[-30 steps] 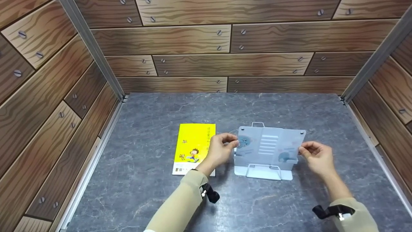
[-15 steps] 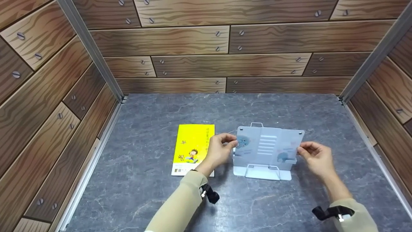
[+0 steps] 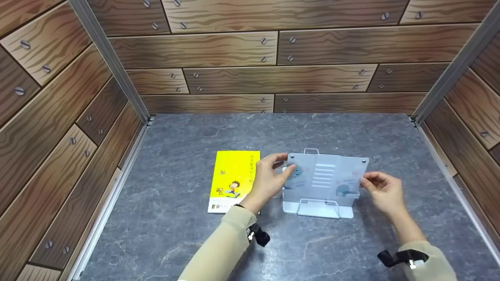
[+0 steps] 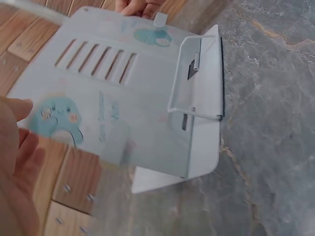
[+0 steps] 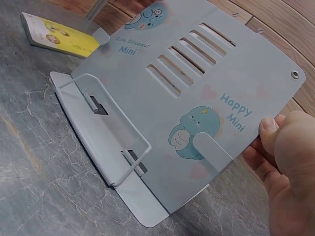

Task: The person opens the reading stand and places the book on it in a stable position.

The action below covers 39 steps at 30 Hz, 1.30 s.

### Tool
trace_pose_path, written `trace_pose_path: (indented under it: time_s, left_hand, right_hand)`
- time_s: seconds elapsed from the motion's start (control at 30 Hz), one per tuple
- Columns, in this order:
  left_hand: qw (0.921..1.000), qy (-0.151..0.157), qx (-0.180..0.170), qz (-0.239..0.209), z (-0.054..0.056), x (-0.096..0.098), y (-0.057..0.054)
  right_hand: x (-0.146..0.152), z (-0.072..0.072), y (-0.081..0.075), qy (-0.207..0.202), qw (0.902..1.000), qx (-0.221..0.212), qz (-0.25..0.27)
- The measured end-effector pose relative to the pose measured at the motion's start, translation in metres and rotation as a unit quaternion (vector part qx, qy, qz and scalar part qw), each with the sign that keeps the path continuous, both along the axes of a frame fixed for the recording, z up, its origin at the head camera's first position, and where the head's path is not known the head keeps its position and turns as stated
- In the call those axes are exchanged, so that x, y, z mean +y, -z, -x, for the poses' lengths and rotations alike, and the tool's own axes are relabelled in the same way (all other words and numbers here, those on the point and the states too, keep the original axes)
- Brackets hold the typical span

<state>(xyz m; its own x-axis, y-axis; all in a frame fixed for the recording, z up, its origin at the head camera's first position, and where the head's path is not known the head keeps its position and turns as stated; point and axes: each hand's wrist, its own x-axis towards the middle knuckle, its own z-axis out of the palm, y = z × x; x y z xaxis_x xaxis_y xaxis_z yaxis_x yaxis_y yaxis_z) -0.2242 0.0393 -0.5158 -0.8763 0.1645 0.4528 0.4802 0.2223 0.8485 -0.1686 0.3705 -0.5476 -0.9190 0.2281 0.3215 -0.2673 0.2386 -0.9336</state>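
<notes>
The stand [image 3: 326,190] rests on the grey table [image 3: 168,171], tilted back, and you can expect it to be light, stiff and a little slick, so hold it by its two side edges: your right hand [image 3: 384,193] pinches one between thumb and fingers, while your left hand [image 3: 268,177] has thumb and fingers apart at the other. You can read "Cute Dinosaur Mini" and "Happy Mini" on its face; the title down the yellow book [image 3: 234,168] beside it is too small to make out.
</notes>
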Motion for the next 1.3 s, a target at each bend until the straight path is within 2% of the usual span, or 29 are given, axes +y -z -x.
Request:
trace_pose_path:
  time_s: [0.07,0.17,0.23,0.3,0.33,0.4,0.47,0.53,0.63,0.7,0.8,1.13,1.3]
  left_hand:
    - [0.9979,-0.020,0.050,0.036,-0.001,0.004,-0.006]
    - [0.9878,-0.048,0.117,0.091,-0.002,0.010,-0.015]
    - [0.9794,-0.062,0.146,0.126,-0.003,0.014,-0.020]
    - [0.9747,-0.071,0.153,0.147,-0.003,0.017,-0.023]
    - [0.9748,-0.075,0.146,0.151,-0.003,0.019,-0.024]
    - [0.9809,-0.081,0.111,0.138,-0.003,0.020,-0.024]
    - [0.9904,-0.078,0.056,0.100,-0.002,0.019,-0.020]
    - [0.9964,-0.066,-0.007,0.053,-0.001,0.018,-0.015]
    - [0.9956,-0.046,-0.082,0.006,-0.001,0.015,-0.008]
    - [0.9935,-0.038,-0.107,-0.007,0.000,0.014,-0.005]
    - [0.9921,-0.040,-0.119,-0.007,0.001,0.014,-0.004]
    - [0.9916,-0.052,-0.118,0.005,0.005,0.015,-0.004]
    - [0.9931,-0.056,-0.102,0.004,0.007,0.014,-0.004]
  right_hand:
    - [0.000,0.000,0.000,0.000,1.0000,0.000,0.007]
    - [0.000,0.000,0.000,-0.002,1.0000,-0.004,0.008]
    - [0.000,0.000,0.000,0.000,1.0000,-0.008,0.003]
    - [0.001,-0.001,0.000,0.003,0.9999,-0.012,-0.002]
    - [0.000,-0.001,0.000,0.005,0.9999,-0.014,-0.004]
    - [0.000,-0.002,0.000,0.007,0.9998,-0.016,-0.005]
    - [0.000,-0.002,0.001,0.004,0.9998,-0.017,0.000]
    - [0.000,-0.002,0.001,0.002,0.9998,-0.019,0.004]
    - [0.000,-0.002,0.001,0.001,0.9998,-0.019,0.004]
    - [0.000,-0.003,0.001,0.004,0.9999,-0.017,0.001]
    - [0.000,-0.004,0.000,0.009,0.9998,-0.015,-0.003]
    - [-0.002,-0.006,0.003,0.017,0.9999,-0.001,0.002]
    - [-0.008,-0.010,0.003,0.002,0.9987,0.022,0.045]
